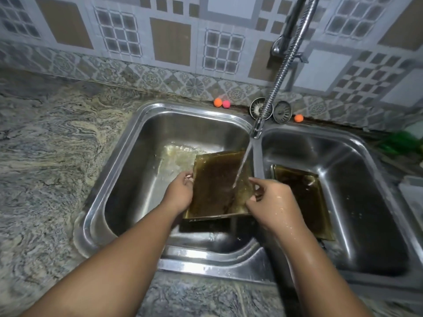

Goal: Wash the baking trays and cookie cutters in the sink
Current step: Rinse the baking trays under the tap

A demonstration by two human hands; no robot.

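A brown-stained rectangular baking tray is tilted over the left sink basin, under running water from the tap. My left hand grips the tray's left edge. My right hand grips its right edge, wet with drops. A second stained tray leans inside the right basin, partly hidden behind my right wrist. No cookie cutters are visible.
A marbled stone counter spreads to the left and front. Two metal strainers and small orange and pink balls sit behind the sink by the tiled wall. A green object and a white item lie at far right.
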